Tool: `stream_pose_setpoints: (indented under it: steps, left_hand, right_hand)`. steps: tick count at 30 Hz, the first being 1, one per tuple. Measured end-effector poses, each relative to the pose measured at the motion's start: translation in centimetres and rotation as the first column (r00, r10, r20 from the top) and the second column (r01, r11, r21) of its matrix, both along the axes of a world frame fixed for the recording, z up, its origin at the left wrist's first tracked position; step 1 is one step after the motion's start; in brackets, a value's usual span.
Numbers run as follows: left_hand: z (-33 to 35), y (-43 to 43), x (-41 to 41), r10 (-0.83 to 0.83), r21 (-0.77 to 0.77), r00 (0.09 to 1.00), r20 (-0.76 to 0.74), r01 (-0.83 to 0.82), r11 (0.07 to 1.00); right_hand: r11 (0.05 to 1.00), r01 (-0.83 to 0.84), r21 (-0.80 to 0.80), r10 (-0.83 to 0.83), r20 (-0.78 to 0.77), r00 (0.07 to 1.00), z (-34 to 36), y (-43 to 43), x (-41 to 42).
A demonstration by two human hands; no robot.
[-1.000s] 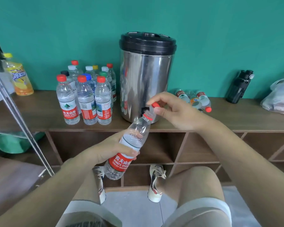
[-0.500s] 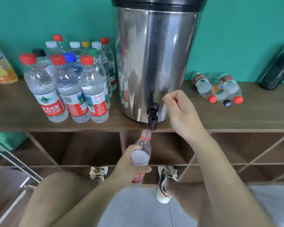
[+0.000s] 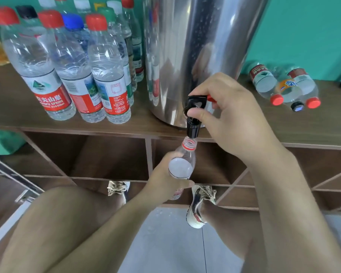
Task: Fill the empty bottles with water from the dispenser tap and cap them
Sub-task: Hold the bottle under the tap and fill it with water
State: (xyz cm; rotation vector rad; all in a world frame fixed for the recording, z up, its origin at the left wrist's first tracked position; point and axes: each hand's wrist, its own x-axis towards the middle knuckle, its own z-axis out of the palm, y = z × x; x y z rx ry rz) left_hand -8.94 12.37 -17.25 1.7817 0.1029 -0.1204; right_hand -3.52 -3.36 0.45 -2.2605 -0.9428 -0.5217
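My left hand grips an uncapped clear bottle with a red neck ring, its mouth right under the black tap of the steel dispenser. My right hand pinches the tap lever between thumb and fingers, and a red cap shows tucked in that hand behind the lever. No water stream is visible. The bottle's lower part is hidden behind my left hand.
Several capped, filled bottles stand on the wooden shelf left of the dispenser. Three capped bottles lie on their sides to its right. Open cubbies sit below the shelf. My knees and shoes are over the grey floor.
The view has closed in on the dispenser. My left hand raised the bottle's mouth up to the spout, and my right hand moved from beside the tap onto its lever.
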Motion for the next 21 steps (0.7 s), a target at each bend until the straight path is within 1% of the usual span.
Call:
stream_pose_setpoints:
  steps: [3,8,11,14,18,21]
  left_hand:
    - [0.0,0.0,0.2,-0.021,-0.004,1.000,0.003,0.021,1.000]
    - [-0.2,-0.1,0.6,0.003,-0.027,1.000,0.008,-0.003,1.000]
    - [-0.3,-0.2,0.7,-0.026,-0.013,1.000,0.011,0.026,1.000]
    - [-0.5,-0.3,0.7,-0.018,-0.006,1.000,0.005,0.018,1.000]
    - [-0.5,-0.4,0.9,-0.004,-0.030,1.000,-0.001,0.004,1.000]
    - [-0.5,-0.5,0.9,0.010,-0.048,1.000,0.004,-0.009,0.999]
  right_hand:
    - [1.000,0.006,-0.006,-0.006,0.066,0.998,0.1,0.1,-0.1]
    - [1.000,0.021,0.019,-0.024,0.211,0.977,-0.6,0.3,-0.6]
    - [0.999,0.003,0.047,-0.017,0.313,0.949,-1.2,0.2,-0.7]
    - [0.999,-0.011,0.044,-0.008,0.409,0.912,-2.0,-0.1,-0.9]
    - [1.000,-0.019,0.024,0.007,0.447,0.894,-3.1,-0.5,-1.3]
    - [0.999,-0.047,0.006,0.040,0.427,0.904,-3.9,-0.7,-1.3]
